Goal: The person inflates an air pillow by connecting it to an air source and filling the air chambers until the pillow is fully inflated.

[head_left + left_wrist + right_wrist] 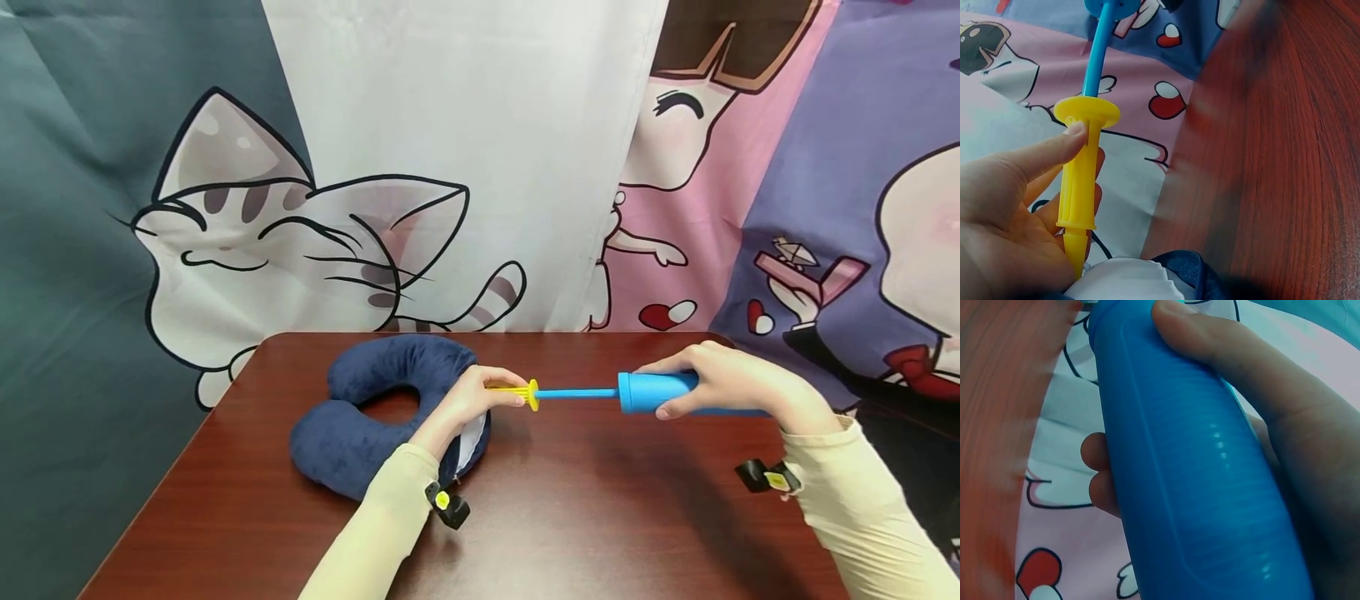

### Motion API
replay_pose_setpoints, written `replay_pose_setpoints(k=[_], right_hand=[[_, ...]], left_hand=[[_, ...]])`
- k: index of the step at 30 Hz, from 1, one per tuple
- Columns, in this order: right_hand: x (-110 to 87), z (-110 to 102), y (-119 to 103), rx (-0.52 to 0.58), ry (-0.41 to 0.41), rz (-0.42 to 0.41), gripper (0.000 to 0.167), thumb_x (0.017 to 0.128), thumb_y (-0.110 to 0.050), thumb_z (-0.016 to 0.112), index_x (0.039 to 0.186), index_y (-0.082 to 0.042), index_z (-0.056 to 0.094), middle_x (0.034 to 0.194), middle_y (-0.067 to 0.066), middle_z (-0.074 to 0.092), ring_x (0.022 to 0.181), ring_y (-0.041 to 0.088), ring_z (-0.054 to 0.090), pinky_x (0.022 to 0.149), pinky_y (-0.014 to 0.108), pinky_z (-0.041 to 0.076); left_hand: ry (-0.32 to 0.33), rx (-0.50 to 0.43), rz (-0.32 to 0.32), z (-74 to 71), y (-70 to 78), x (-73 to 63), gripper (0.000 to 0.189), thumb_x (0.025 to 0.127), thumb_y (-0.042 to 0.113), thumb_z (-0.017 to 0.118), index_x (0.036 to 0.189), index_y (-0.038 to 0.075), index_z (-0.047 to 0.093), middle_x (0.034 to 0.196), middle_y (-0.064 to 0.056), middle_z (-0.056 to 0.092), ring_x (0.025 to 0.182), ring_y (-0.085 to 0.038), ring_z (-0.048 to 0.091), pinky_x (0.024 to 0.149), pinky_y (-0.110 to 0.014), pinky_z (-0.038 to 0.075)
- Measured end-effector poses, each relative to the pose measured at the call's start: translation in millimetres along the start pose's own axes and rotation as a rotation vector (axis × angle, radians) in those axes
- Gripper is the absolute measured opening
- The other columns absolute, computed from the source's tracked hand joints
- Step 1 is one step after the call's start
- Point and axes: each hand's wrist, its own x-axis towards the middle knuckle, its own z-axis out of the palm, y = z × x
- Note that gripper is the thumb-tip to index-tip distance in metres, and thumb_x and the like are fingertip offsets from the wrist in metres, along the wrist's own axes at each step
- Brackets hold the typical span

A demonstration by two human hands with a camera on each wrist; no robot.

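Note:
A hand pump spans both hands, level above the table. My left hand (474, 392) grips its yellow end piece (1079, 181), thumb lying along it below the flange. The narrow tip of that piece points down toward the white lining (1125, 282) of the navy neck pillow (337, 442); the tip's very end is hidden. A blue rod (576, 393) runs out of the yellow flange into the blue barrel (1179, 444). Around the barrel curls my right hand (723, 379), thumb on the near side and fingertips showing past the far side. The rod is partly drawn out.
The U-shaped pillow lies on the left of the dark reddish wooden table (585, 525), its opening toward the left. A cartoon-printed curtain (480, 167) hangs right behind the table's back edge. Small black cameras are strapped on both wrists.

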Motion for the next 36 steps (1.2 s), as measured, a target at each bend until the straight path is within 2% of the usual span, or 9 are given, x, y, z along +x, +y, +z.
replay_pose_setpoints(k=[5,17,27,36], right_hand=[[11.3,7,-3,0.014,-0.009,-0.032,0.059,0.075,-0.055,0.08,0.126,-0.026,0.069,0.103,-0.009,0.072,0.083,0.006,0.059,0.066,0.022,0.049],[37.4,17,-18,0.011,-0.063,-0.019,0.059,0.076,-0.054,0.079,0.126,-0.025,0.069,0.101,-0.007,0.072,0.08,0.007,0.059,0.068,0.026,0.049],[59.9,29,-31,0.01,-0.092,-0.025,0.062,0.077,-0.053,0.079,0.128,-0.021,0.067,0.106,-0.002,0.073,0.084,0.01,0.061,0.072,0.028,0.052],[77.4,35,-42,-0.005,-0.094,-0.04,0.06,0.077,-0.052,0.079,0.127,-0.021,0.068,0.104,-0.001,0.073,0.084,0.011,0.061,0.073,0.029,0.052]], left_hand=[[-0.002,-0.003,0.001,-1.3,1.8,-2.4,0.023,0.084,0.019,0.078,0.105,0.01,0.076,0.106,-0.01,0.075,0.094,-0.015,0.064,0.081,-0.024,0.052],[0.003,-0.006,0.0,0.5,3.0,-2.0,0.023,0.084,0.018,0.078,0.106,0.009,0.076,0.106,-0.01,0.075,0.093,-0.014,0.065,0.081,-0.025,0.052],[0.009,-0.003,-0.012,1.2,4.4,-3.1,0.023,0.085,0.018,0.078,0.106,0.009,0.076,0.106,-0.01,0.075,0.094,-0.015,0.065,0.083,-0.026,0.053],[0.017,-0.013,-0.014,1.2,6.3,-2.1,0.024,0.086,0.02,0.077,0.107,0.009,0.075,0.108,-0.01,0.074,0.094,-0.016,0.064,0.083,-0.026,0.053]])
